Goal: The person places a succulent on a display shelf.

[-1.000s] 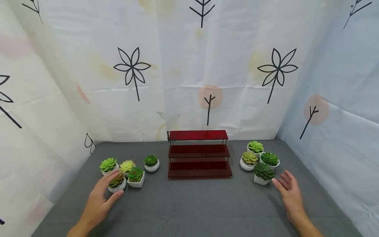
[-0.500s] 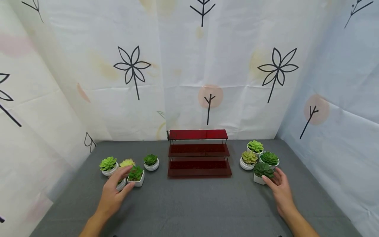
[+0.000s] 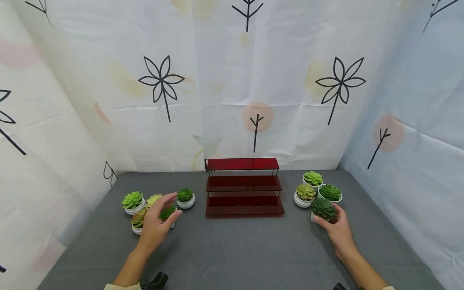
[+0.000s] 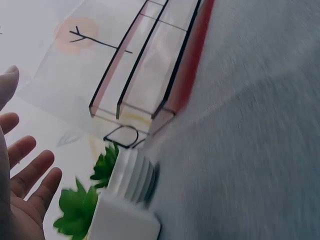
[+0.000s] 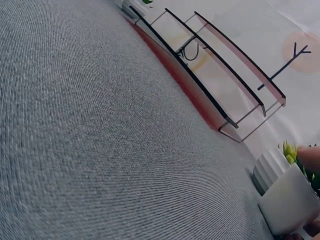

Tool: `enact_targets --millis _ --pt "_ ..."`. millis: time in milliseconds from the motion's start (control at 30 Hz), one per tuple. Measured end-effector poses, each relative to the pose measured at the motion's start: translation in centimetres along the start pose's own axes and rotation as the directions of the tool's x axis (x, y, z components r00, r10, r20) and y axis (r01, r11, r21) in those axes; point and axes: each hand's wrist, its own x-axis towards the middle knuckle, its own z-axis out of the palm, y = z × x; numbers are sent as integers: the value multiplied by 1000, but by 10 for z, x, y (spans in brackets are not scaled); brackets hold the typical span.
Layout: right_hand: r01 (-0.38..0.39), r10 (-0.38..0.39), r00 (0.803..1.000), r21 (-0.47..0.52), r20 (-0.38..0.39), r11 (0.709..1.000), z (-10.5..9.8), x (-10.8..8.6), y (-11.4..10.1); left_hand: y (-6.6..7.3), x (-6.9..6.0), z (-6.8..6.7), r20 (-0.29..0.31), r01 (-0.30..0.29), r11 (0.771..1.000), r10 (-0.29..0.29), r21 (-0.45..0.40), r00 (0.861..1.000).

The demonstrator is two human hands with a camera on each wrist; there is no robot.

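Thumb and fingers of the right hand (image 3: 338, 231) grip the dark green succulent (image 3: 324, 209), nearest of four at right on the grey table (image 3: 232, 253); the left hand (image 3: 156, 227), thumb and fingers parted, hovers by the square-potted succulent (image 3: 166, 213), left of the red shelf (image 3: 244, 206).

White plant-printed sheets (image 3: 224, 64) hang around a gray tabletop (image 3: 239, 249).

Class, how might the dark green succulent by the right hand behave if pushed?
The dark green succulent sits in a flat-sided white pot, so it would probably slide rather than roll. Smooth pot walls may feel slippery.
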Motion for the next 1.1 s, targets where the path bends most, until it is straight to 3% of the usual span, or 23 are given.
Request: enact_targets --millis 133,267,400,533,633,900,1100 --pt "7 -4 1000 -68 31 998 -1 0 0 4 6 13 -13 0 1000 -1 -29 1000" --pt "14 -9 999 -98 52 995 0 1 -1 20 13 20 -26 11 998 -12 -65 1000" --pt "21 -15 999 -123 46 992 -1 2 1 38 20 24 -27 54 993 -57 -104 998" --pt "36 -34 999 -150 19 988 0 2 5 44 22 30 -5 102 985 -104 -138 995" --pt "53 -54 999 -154 -1 987 0 3 6 41 22 39 13 139 978 -138 -154 990" --pt "61 -64 998 -161 -13 985 0 1 4 5 13 71 33 258 944 -257 -206 966" --pt "57 -63 998 -173 -26 983 0 0 4 -3 12 84 35 295 939 -294 -176 955"
